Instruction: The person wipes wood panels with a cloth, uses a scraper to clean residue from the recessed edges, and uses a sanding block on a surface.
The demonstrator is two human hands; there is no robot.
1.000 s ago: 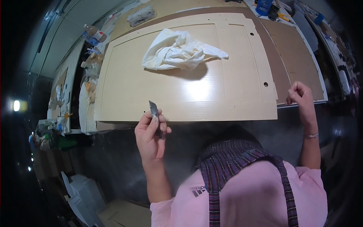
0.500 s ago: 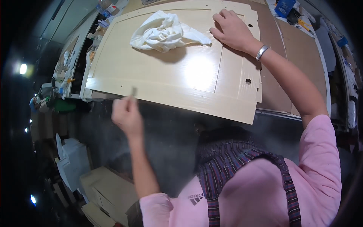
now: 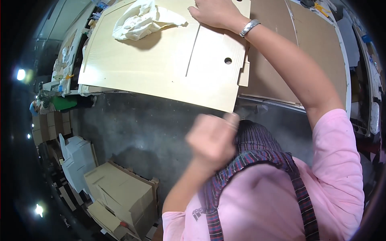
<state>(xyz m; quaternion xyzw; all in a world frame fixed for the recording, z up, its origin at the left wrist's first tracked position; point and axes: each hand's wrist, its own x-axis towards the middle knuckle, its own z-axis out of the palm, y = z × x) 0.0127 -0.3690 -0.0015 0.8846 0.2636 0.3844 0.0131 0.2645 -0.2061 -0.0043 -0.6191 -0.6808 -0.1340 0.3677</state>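
A pale cream cabinet-door-like panel (image 3: 148, 68) with a framed face and round holes lies on the bench and overhangs its near edge. My right hand (image 3: 217, 14) rests on the panel's upper right part, fingers apart; the picture's top edge cuts part of it off. A silver bracelet (image 3: 250, 27) circles that wrist. My left hand (image 3: 213, 138), smeared by motion, is closed just below the panel's near right corner. Whatever its fingers hold cannot be made out. A crumpled white cloth (image 3: 138, 22) sits on the panel, left of my right hand.
Brown board (image 3: 277, 56) covers the bench to the right. Yellow-handled tools (image 3: 323, 10) lie at its far right. On the floor at lower left stand cardboard boxes (image 3: 116, 188) and a white container (image 3: 76, 160). Another person (image 3: 60, 103) is far off at left.
My left hand has moved right along the panel's near edge, from its left part to the right corner. The small thin thing in its fingers no longer shows. The view has shifted.
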